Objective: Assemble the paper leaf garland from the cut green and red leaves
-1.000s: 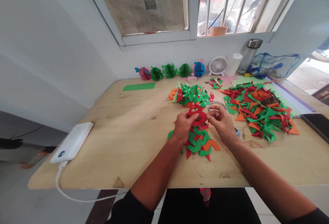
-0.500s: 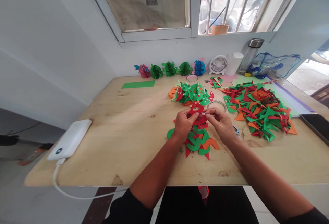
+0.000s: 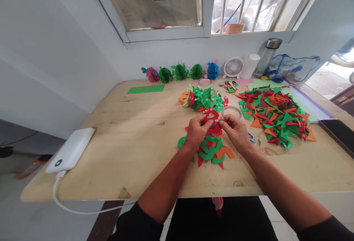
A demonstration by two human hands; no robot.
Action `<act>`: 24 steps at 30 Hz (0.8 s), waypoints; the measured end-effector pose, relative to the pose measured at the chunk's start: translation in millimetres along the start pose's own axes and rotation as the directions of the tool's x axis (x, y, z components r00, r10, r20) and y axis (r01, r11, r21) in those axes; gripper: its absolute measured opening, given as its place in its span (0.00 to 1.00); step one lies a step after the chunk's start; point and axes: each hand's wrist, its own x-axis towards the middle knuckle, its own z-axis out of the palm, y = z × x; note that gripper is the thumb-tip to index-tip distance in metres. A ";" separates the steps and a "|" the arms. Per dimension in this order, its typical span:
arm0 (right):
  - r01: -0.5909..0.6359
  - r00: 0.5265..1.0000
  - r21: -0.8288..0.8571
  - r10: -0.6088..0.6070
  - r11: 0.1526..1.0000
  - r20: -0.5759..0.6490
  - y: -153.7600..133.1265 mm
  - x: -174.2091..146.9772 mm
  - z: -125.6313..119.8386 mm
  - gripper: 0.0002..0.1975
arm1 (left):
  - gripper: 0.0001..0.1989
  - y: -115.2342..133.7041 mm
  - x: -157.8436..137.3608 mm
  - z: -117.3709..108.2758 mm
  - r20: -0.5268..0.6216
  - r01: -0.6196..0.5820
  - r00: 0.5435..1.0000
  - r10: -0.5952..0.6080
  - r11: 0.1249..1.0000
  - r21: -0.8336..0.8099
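Observation:
My left hand point(image 3: 196, 132) pinches a red paper cut-out point(image 3: 212, 115) with an open middle, held above the table. My right hand point(image 3: 235, 132) is closed at the cut-out's right edge, thumb and forefinger pressed together beside a small white piece of tape point(image 3: 217, 120) on it. Directly below lies a pile of curved green, red and orange paper cut-outs point(image 3: 208, 152), partly covered by my left hand. Just beyond my fingers sits another heap of cut-outs bearing small white pieces point(image 3: 204, 99). A roll of tape point(image 3: 231, 112) lies near my right fingers.
Pointed paper scraps point(image 3: 279, 112) form a large heap at right, near a phone point(image 3: 337, 132). Small blue scissors point(image 3: 252, 137) lie by my right wrist. Several folded-paper figures point(image 3: 181, 72), a fan point(image 3: 233, 67) and a bottle point(image 3: 267, 56) line the wall. A white power bank point(image 3: 72, 149) is left.
The view has shifted slightly. Both hands stay at the red cut-out; the white piece now lies against it, with my right fingertips just to its right.

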 end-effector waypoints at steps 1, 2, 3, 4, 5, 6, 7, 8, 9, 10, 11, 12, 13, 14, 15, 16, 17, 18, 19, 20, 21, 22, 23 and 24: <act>-0.003 1.000 0.000 0.003 1.000 0.002 0.5 0.1 0.0 0.09 | 0.05 0.5 -0.4 0.2 0.003 0.003 1.000 -0.003 1.000 0.002; -0.005 1.000 0.000 0.005 1.000 0.005 0.8 0.2 -0.1 0.09 | 0.05 1.0 -0.8 0.4 0.006 0.006 1.000 -0.006 1.000 0.002; -0.005 1.000 -0.002 0.005 1.000 0.007 1.0 0.2 -0.1 0.08 | 0.05 1.4 -1.1 0.5 0.009 0.009 1.000 -0.009 1.000 0.001; -0.006 1.000 -0.002 0.006 1.000 0.008 1.0 0.2 -0.1 0.08 | 0.05 1.8 -1.4 0.7 0.012 0.013 1.000 -0.013 1.000 -0.005; -0.006 1.000 -0.002 0.006 1.000 0.007 0.9 0.2 0.0 0.08 | 0.05 2.0 -1.7 0.7 0.013 0.018 1.000 -0.018 1.000 -0.013; -0.006 1.000 -0.001 0.006 1.000 0.006 0.7 0.1 0.1 0.08 | 0.05 2.2 -1.9 0.7 0.013 0.024 1.000 -0.024 0.999 -0.021; -0.005 1.000 0.001 0.005 1.000 0.002 0.3 0.0 0.2 0.08 | 0.06 2.2 -2.0 0.7 0.014 0.028 1.000 -0.028 0.999 -0.025; -0.003 1.000 0.002 0.003 1.000 -0.002 0.0 -0.1 0.3 0.08 | 0.06 2.2 -2.1 0.6 0.014 0.032 0.999 -0.031 0.999 -0.026; -0.001 1.000 0.001 0.001 1.000 -0.005 -0.4 -0.2 0.4 0.08 | 0.06 2.0 -2.1 0.4 0.016 0.034 0.999 -0.034 0.999 -0.022; 0.002 1.000 -0.003 -0.002 1.000 -0.009 -0.8 -0.3 0.5 0.09 | 0.06 1.7 -2.0 0.2 0.019 0.036 0.999 -0.036 0.999 -0.018; 0.006 1.000 -0.007 -0.006 1.000 -0.010 -1.1 -0.5 0.6 0.09 | 0.06 1.5 -1.9 0.1 0.021 0.037 0.999 -0.036 0.999 -0.015; 0.009 1.000 -0.011 -0.009 1.000 -0.010 -1.4 -0.6 0.6 0.09 | 0.07 1.2 -1.8 0.0 0.025 0.038 0.999 -0.037 0.999 -0.016; 0.011 1.000 -0.013 -0.011 1.000 -0.012 -1.5 -0.7 0.6 0.09 | 0.07 1.1 -1.7 -0.1 0.026 0.038 0.999 -0.038 0.999 -0.020; 0.013 1.000 -0.015 -0.013 1.000 -0.014 -1.4 -0.7 0.6 0.09 | 0.07 1.0 -1.7 0.0 0.027 0.038 0.999 -0.038 0.999 -0.025; 0.014 1.000 -0.017 -0.015 1.000 -0.014 -1.2 -0.7 0.6 0.08 | 0.07 1.1 -1.7 0.0 0.028 0.038 0.999 -0.037 0.999 -0.031; 0.017 1.000 -0.020 -0.017 1.000 -0.015 -0.8 -0.6 0.6 0.08 | 0.07 1.3 -1.7 0.1 0.029 0.036 0.999 -0.035 0.999 -0.034; 0.021 1.000 -0.026 -0.021 0.999 -0.017 -0.4 -0.6 0.6 0.08 | 0.08 1.5 -1.8 0.2 0.032 0.036 0.999 -0.035 0.999 -0.035; 0.025 0.999 -0.032 -0.026 0.999 -0.021 0.2 -0.4 0.5 0.08 | 0.08 1.7 -1.8 0.3 0.035 0.037 0.999 -0.036 0.999 -0.035; 0.029 0.999 -0.036 -0.030 0.999 -0.022 0.8 -0.3 0.5 0.08 | 0.08 1.9 -1.9 0.3 0.038 0.038 0.999 -0.037 0.999 -0.034; 0.032 0.999 -0.038 -0.033 0.999 -0.024 1.3 -0.1 0.5 0.08 | 0.08 1.9 -1.8 0.3 0.041 0.040 0.998 -0.038 0.999 -0.034; 0.033 0.999 -0.039 -0.034 0.999 -0.028 1.7 0.0 0.5 0.08 | 0.09 1.7 -1.7 0.2 0.042 0.041 0.998 -0.040 0.999 -0.034; 0.033 0.999 -0.040 -0.034 0.999 -0.029 2.0 0.0 0.6 0.08 | 0.09 1.3 -1.5 0.1 0.042 0.042 0.998 -0.041 0.999 -0.032; 0.033 0.999 -0.043 -0.035 0.999 -0.029 2.1 0.0 0.6 0.07 | 0.09 0.8 -1.2 0.0 0.041 0.042 0.998 -0.041 0.999 -0.029; 0.034 0.999 -0.049 -0.036 0.998 -0.029 2.0 0.0 0.6 0.07 | 0.09 0.3 -1.0 -0.1 0.039 0.043 0.998 -0.042 0.999 -0.027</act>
